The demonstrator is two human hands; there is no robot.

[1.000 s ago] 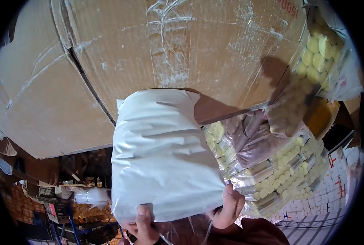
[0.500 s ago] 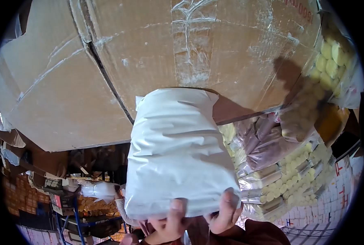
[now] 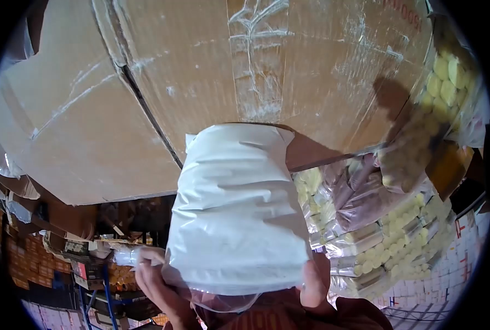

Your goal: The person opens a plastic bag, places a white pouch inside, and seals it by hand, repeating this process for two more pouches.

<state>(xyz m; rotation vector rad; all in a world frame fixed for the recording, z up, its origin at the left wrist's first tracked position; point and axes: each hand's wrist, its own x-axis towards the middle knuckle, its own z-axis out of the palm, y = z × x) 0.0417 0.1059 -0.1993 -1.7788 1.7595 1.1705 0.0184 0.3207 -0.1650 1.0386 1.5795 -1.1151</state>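
Note:
A stuffed white plastic bag (image 3: 239,203) lies creased on the cardboard, its near end hanging over the edge towards me. Clear plastic film (image 3: 223,300) shows along its lower edge. My left hand (image 3: 157,278) is at the lower left corner of the bag, fingers curled against its side. On the opposite corner, my right hand (image 3: 315,280) grips with the thumb on top; its other fingers are partly hidden behind the bag.
Large taped cardboard boxes (image 3: 333,71) form the surface ahead, with a dark gap between them. Clear bags of pale yellow rolls (image 3: 388,242) are stacked at right, a pinkish bag (image 3: 360,203) among them. A blue metal frame (image 3: 107,291) stands at lower left.
My left hand has shifted from the bag's lower edge out to its left corner. The right hand has moved slightly lower on its corner. Clear film now shows below the bag.

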